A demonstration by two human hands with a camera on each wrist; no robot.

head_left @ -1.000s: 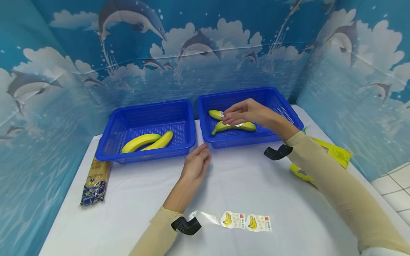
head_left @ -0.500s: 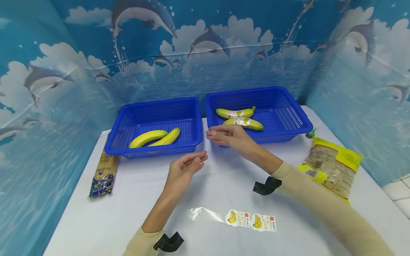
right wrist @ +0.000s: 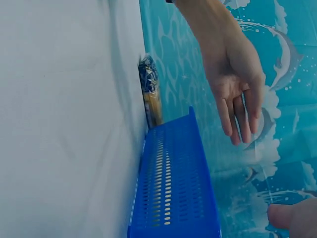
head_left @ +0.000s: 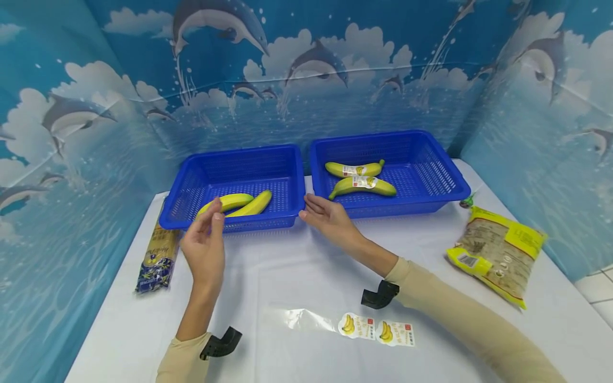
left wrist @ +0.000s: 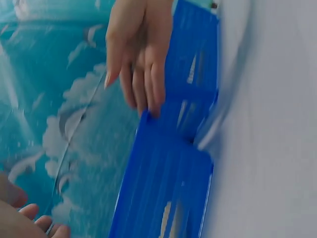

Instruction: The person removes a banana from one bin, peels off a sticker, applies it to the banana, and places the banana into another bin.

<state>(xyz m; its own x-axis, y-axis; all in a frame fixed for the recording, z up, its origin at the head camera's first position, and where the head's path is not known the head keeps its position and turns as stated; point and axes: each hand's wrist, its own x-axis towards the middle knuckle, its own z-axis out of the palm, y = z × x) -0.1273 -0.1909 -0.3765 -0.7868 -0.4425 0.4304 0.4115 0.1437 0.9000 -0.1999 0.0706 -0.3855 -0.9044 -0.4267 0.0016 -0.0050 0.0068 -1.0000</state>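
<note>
My left hand [head_left: 205,250] is held over the front rim of the left blue basket [head_left: 239,154], its fingers extended and holding nothing. Two yellow bananas lie in that basket; one banana [head_left: 234,201] is partly hidden by the fingers, while the other banana [head_left: 254,205] shows no label. Near the gap between the baskets is my right hand [head_left: 332,221], fingers loosely extended and nothing in them. Inside the right blue basket [head_left: 421,194] lie a rear banana [head_left: 369,169] and a front banana [head_left: 385,188], each bearing a banana-picture sticker.
A clear strip with two banana stickers [head_left: 356,326] lies on the white table [head_left: 306,287]. A yellow-and-clear food bag [head_left: 500,250] lies at right, a gold-and-blue packet [head_left: 158,260] at left. A dolphin-print curtain [head_left: 268,117] stands behind.
My right hand has withdrawn from above the labelled bananas, forward-left to the gap between baskets. My left hand has moved left to the left basket's front rim. The view has shifted slightly.
</note>
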